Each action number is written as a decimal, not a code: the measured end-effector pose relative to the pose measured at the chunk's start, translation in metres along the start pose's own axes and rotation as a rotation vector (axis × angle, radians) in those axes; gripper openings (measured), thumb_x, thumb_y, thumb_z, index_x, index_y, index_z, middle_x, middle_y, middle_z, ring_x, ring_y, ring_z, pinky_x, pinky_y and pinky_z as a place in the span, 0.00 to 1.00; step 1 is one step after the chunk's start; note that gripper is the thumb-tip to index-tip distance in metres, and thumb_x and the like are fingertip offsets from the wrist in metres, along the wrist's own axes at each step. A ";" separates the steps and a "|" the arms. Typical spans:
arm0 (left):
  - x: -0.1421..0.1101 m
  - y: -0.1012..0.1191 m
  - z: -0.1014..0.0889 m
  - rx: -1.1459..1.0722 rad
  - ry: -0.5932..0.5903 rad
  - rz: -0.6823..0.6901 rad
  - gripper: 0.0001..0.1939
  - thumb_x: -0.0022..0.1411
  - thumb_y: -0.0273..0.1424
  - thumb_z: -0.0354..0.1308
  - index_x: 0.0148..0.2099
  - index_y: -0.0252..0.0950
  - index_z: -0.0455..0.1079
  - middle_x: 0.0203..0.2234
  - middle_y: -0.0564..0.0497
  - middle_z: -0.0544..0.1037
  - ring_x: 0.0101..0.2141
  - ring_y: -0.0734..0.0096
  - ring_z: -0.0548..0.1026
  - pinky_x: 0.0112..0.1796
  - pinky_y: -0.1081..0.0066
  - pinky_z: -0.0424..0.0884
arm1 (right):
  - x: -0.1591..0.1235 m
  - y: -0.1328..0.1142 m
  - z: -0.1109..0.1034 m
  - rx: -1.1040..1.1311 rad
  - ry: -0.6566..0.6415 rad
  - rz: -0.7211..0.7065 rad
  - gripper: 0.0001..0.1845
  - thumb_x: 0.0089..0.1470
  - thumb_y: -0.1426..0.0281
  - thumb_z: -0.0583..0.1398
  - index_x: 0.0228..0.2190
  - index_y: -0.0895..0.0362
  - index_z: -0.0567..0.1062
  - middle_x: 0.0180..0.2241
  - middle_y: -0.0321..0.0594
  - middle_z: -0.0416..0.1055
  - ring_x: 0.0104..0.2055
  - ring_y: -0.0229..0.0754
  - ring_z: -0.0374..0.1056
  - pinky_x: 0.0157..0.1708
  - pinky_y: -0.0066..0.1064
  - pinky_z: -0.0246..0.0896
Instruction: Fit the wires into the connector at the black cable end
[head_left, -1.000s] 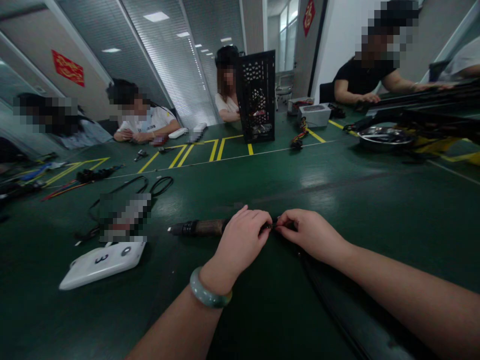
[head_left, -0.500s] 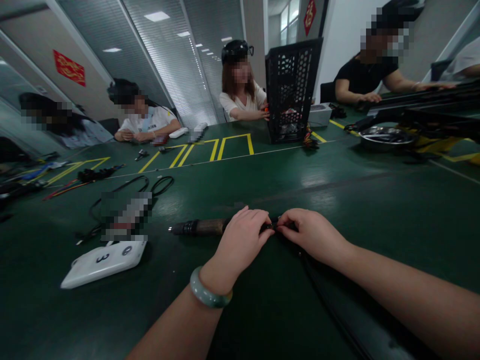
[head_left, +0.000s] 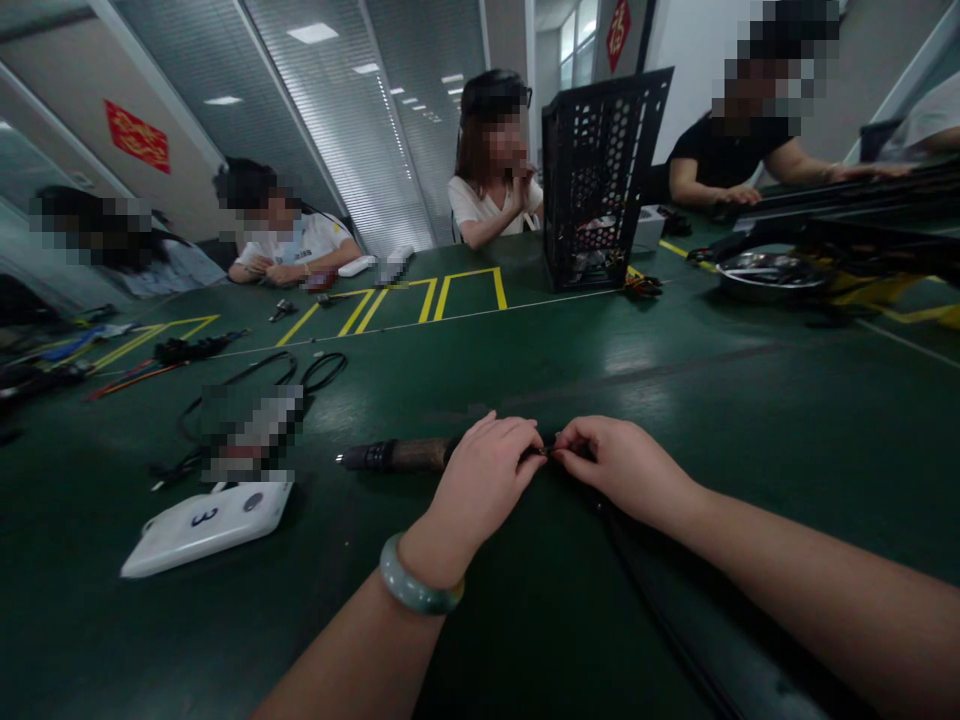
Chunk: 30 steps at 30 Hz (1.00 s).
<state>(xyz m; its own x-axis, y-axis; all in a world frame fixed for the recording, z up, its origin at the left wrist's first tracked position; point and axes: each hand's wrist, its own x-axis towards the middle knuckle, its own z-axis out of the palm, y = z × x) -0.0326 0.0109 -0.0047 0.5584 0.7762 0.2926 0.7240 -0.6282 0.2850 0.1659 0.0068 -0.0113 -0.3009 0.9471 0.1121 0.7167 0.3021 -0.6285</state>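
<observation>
Green workbench matting (head_left: 750, 400) fills most of my feed, and the slim corded tool (head_left: 397, 455), with its brown grip and dark collar, lies on it just ahead of the wearer, pointing left. The left hand (head_left: 484, 480), wearing a pale green jade bangle (head_left: 420, 575), rests over the tool's rear end, while the right hand (head_left: 622, 470) comes in from the other side. The two are close together but not clasped, with their fingertips closed on the dark joint where the black cord (head_left: 660, 590) leaves the tool; I can't make out the fine detail there. That cord runs toward the lower right across the mat. To the left sit a white box marked 3 (head_left: 206, 518), a pixelated object (head_left: 251, 430) and a loop of black cable (head_left: 322, 370). Farther along the bench stand a black perforated crate (head_left: 596, 180) and a steel bowl (head_left: 772, 275), and yellow tape lines (head_left: 465, 290) mark the surface. Across from me, a co-worker in a white top (head_left: 491, 190) raises a hand to their chin, and another in a black shirt (head_left: 720, 165) reaches both arms forward.
</observation>
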 end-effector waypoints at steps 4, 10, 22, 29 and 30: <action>0.000 0.000 0.003 0.001 0.035 -0.048 0.10 0.60 0.29 0.62 0.44 0.41 0.67 0.42 0.53 0.76 0.46 0.64 0.73 0.57 0.54 0.59 | 0.000 0.002 0.000 -0.014 -0.004 -0.012 0.04 0.54 0.68 0.60 0.32 0.52 0.76 0.32 0.33 0.75 0.34 0.39 0.69 0.31 0.28 0.59; 0.001 0.000 0.001 0.001 0.006 -0.010 0.05 0.62 0.29 0.59 0.42 0.41 0.68 0.41 0.54 0.76 0.45 0.65 0.73 0.57 0.55 0.60 | 0.000 0.001 0.000 -0.018 -0.005 -0.017 0.05 0.54 0.67 0.60 0.32 0.51 0.77 0.32 0.33 0.75 0.33 0.39 0.69 0.31 0.28 0.59; 0.000 0.003 0.001 0.016 0.025 -0.020 0.09 0.61 0.26 0.57 0.44 0.42 0.69 0.41 0.54 0.77 0.44 0.65 0.73 0.56 0.54 0.62 | 0.000 -0.001 -0.001 0.017 -0.009 0.007 0.05 0.55 0.68 0.60 0.32 0.53 0.77 0.32 0.35 0.75 0.33 0.40 0.70 0.33 0.30 0.60; 0.000 0.003 0.002 0.027 0.032 -0.042 0.08 0.60 0.28 0.59 0.43 0.41 0.67 0.40 0.53 0.76 0.43 0.64 0.74 0.56 0.54 0.61 | 0.000 0.000 -0.001 0.010 -0.006 -0.002 0.06 0.55 0.67 0.59 0.32 0.52 0.77 0.31 0.34 0.75 0.32 0.39 0.70 0.30 0.29 0.59; 0.000 0.003 0.002 0.025 0.032 -0.040 0.09 0.60 0.28 0.60 0.44 0.41 0.67 0.41 0.53 0.76 0.44 0.64 0.74 0.56 0.54 0.62 | 0.000 0.000 -0.001 0.005 -0.004 -0.003 0.05 0.55 0.67 0.59 0.32 0.52 0.76 0.31 0.34 0.75 0.32 0.39 0.69 0.30 0.28 0.59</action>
<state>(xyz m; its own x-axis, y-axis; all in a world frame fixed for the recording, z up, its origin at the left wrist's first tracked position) -0.0296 0.0093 -0.0056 0.5162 0.7983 0.3103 0.7557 -0.5950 0.2737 0.1662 0.0066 -0.0104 -0.3054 0.9458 0.1105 0.7129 0.3041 -0.6319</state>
